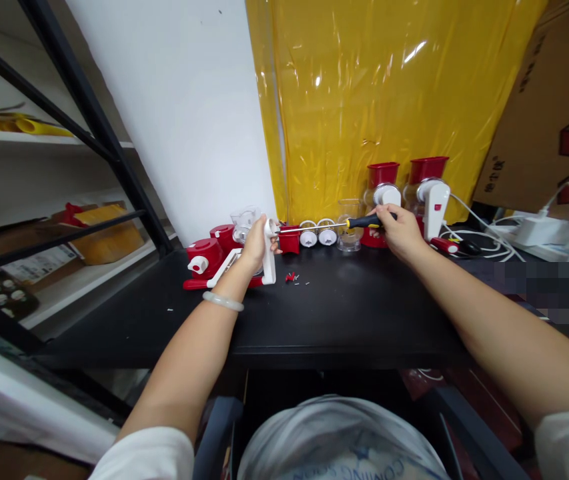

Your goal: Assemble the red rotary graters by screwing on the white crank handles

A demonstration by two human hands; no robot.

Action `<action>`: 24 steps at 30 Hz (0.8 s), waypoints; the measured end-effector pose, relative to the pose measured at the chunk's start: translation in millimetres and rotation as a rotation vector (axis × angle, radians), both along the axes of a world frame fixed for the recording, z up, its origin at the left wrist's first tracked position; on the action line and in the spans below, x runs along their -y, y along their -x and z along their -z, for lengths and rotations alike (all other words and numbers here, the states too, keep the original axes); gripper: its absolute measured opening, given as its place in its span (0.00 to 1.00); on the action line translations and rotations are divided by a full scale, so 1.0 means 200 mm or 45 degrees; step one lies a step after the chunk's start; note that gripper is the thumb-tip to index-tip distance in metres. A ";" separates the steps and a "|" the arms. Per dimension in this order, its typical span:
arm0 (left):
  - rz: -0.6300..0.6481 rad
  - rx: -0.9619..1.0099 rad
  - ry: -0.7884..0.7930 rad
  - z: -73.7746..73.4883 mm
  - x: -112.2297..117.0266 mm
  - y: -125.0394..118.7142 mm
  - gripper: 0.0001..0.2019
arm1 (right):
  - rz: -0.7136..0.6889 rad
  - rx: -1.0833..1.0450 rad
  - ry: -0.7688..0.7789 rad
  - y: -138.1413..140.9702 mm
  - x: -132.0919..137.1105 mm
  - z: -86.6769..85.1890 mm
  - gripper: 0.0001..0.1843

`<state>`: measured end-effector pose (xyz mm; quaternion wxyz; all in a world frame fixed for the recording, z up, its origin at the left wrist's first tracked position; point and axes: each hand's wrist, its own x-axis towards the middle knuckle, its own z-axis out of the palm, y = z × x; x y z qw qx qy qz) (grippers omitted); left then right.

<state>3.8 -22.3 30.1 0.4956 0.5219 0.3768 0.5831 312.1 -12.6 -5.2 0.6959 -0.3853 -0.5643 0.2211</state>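
While the left hand (255, 245) steadies a white plastic part (269, 261) just above the black table (354, 307), the right hand (400, 230) brings a screwdriver (364, 221) to its upper end from the opposite side. Left grip: fingers wrapped round the upper end, thumb side up, some fingertips showing past the far edge; no slack visible. Right grip: thumb and fingers closed on the rear of the dark-and-yellow handle, the other fingers curled below. Likely reason for the pairing: one hand braces while the other pushes or turns along the shaft. Screwdriver lies between the hands, its long axis nearly level across the view, tip toward the left hand, handle end slightly higher. Cannot tell whether the tip sits in a screw or only meets the plastic. The part's long side runs roughly upright, at a steep angle to the shaft, its rounded end uppermost and facing the driver. Small red piece (291, 277) and loose screw-like bits (307, 283) lie near on the tabletop, presumably set there for easy reach. Two white round pieces (317, 235) and a clear cup (349, 241) stand farther back, seemingly lined up to leave working room in front.
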 end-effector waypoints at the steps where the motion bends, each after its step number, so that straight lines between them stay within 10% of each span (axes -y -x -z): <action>1: 0.007 0.030 -0.007 0.00 0.00 0.00 0.20 | -0.027 -0.010 -0.003 0.01 0.00 0.00 0.23; 24: 0.130 0.110 -0.131 0.01 0.00 0.00 0.20 | 0.042 0.064 -0.119 0.04 0.06 -0.04 0.18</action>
